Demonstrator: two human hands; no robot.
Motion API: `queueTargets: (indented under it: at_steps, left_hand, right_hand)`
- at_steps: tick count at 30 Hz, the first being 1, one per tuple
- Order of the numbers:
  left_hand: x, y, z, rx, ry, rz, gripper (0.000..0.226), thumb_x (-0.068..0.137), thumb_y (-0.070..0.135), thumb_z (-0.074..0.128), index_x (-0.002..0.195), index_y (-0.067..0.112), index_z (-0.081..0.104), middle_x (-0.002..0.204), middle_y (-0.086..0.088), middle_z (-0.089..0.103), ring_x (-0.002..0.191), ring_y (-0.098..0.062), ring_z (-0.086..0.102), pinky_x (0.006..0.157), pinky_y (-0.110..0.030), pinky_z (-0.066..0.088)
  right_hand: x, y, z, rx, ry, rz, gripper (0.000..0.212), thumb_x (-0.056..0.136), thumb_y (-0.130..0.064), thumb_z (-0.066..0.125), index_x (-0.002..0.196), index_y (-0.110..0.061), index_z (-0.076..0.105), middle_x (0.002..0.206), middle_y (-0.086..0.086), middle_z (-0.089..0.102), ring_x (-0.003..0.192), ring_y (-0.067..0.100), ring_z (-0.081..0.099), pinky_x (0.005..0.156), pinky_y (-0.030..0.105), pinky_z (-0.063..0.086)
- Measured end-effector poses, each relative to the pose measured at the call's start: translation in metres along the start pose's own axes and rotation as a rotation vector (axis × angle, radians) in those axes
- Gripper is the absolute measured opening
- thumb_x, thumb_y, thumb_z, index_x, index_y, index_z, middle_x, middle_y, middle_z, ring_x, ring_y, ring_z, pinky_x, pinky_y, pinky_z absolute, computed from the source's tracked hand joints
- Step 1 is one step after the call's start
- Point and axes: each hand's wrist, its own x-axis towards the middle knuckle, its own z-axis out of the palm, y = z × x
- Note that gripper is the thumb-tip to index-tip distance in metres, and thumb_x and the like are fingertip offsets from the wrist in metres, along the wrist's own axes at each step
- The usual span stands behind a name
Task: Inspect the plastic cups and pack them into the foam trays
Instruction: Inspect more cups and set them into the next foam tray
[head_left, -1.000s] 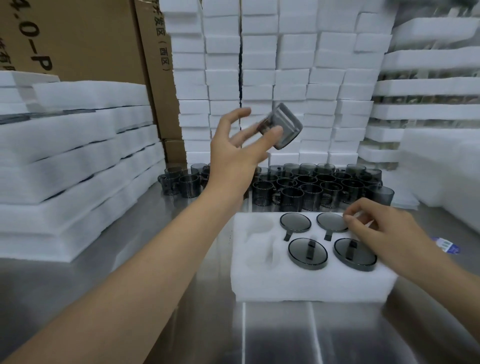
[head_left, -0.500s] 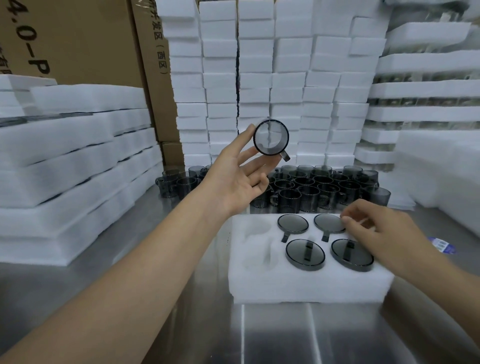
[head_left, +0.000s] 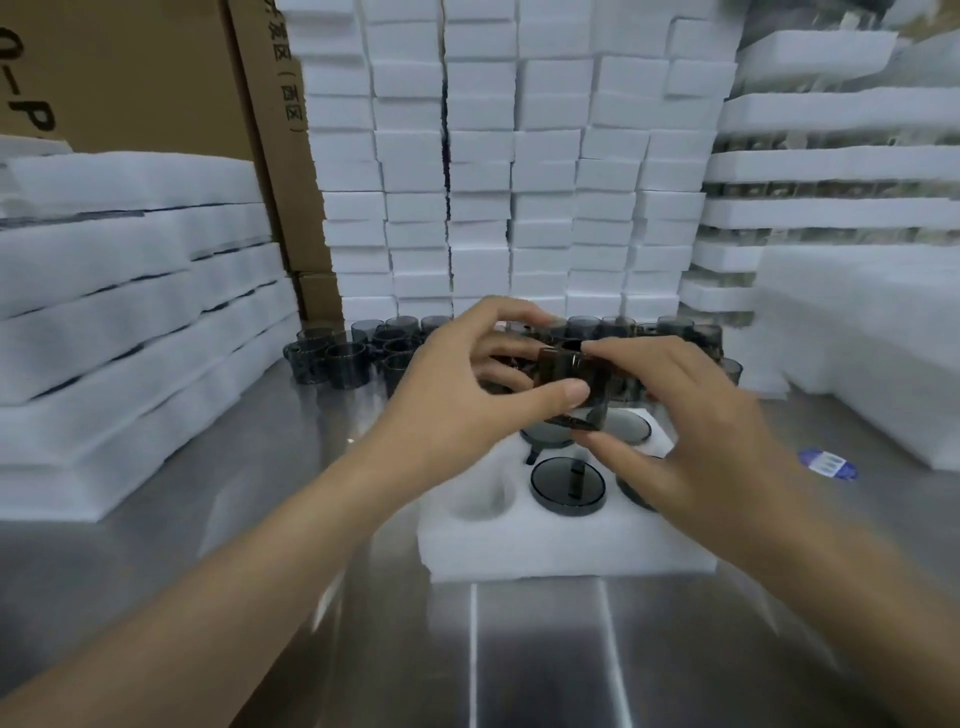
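Held cup (head_left: 569, 371): dark translucent plastic, tilted in the air just above the far edge of the foam tray (head_left: 519, 551). Motion blur hides its rim and handle.

Left hand (head_left: 457, 400): enters from 9 o'clock. Its fingers (head_left: 498, 312) curl over the top of the held cup, and the thumb presses the near wall.

Right hand (head_left: 691, 415): enters from 3 o'clock. It pinches the same cup, forefinger on top and thumb beneath.

The foam tray lies flat on the steel table (head_left: 249, 545). Packed cups (head_left: 569, 486) sit in its pockets and show as dark round discs. One is in full view at the near centre. Two at 12 o'clock are partly covered by the held cup, and one at 3 o'clock is mostly behind the right hand. The pocket (head_left: 480, 499) at 9 o'clock shows bare foam.

Surroundings: loose cups (head_left: 353, 356) stand upright in a crowd at 12 o'clock beyond the tray, and both hands screen many of them. Foam stacks (head_left: 519, 182) wall the table at 12 o'clock, with more at 9 and 3 o'clock. Cardboard boxes (head_left: 130, 73) stand at 11 o'clock. A blue label (head_left: 827, 464) lies on the table at 3 o'clock, apart from the tray.
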Motion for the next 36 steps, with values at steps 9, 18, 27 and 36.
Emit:
queueTargets:
  at_steps: [9, 18, 27, 36]
  left_hand:
    - [-0.050, -0.007, -0.016, 0.308, 0.078, 0.331, 0.081, 0.080, 0.036, 0.090, 0.152, 0.035, 0.052, 0.145, 0.017, 0.061, 0.143, -0.019, 0.052, 0.107, -0.024, 0.047]
    - [-0.054, -0.019, -0.027, 0.474, 0.171, 0.418, 0.065, 0.082, 0.028, 0.090, 0.142, 0.024, 0.065, 0.131, 0.015, 0.066, 0.127, -0.010, 0.058, 0.096, -0.015, 0.044]
    - [-0.057, -0.009, -0.019, 0.569, 0.149, 0.690, 0.067, 0.084, 0.016, 0.090, 0.145, 0.015, 0.061, 0.134, 0.015, 0.061, 0.125, -0.016, 0.059, 0.102, -0.026, 0.048]
    - [-0.053, -0.019, -0.026, 0.356, 0.096, 0.368, 0.061, 0.078, 0.048, 0.085, 0.134, 0.030, 0.069, 0.127, 0.021, 0.068, 0.127, -0.015, 0.062, 0.093, -0.027, 0.052]
  right_hand:
    - [-0.006, -0.024, 0.007, 0.394, -0.087, 0.065, 0.064, 0.093, -0.025, 0.080, 0.150, -0.035, 0.052, 0.143, -0.025, 0.061, 0.128, 0.004, 0.064, 0.103, 0.031, 0.054]
    - [-0.006, -0.034, 0.006, 0.340, -0.121, 0.076, 0.063, 0.094, -0.039, 0.076, 0.150, -0.042, 0.047, 0.144, -0.032, 0.056, 0.135, -0.004, 0.054, 0.100, 0.018, 0.047]
    - [-0.005, -0.034, 0.008, 0.126, -0.066, -0.004, 0.059, 0.087, -0.033, 0.082, 0.140, -0.036, 0.056, 0.130, -0.027, 0.061, 0.124, 0.001, 0.057, 0.100, 0.013, 0.042]
    - [-0.008, -0.033, 0.015, 0.307, -0.161, 0.094, 0.069, 0.087, -0.034, 0.081, 0.145, -0.046, 0.046, 0.142, -0.027, 0.059, 0.135, 0.001, 0.057, 0.104, 0.028, 0.049]
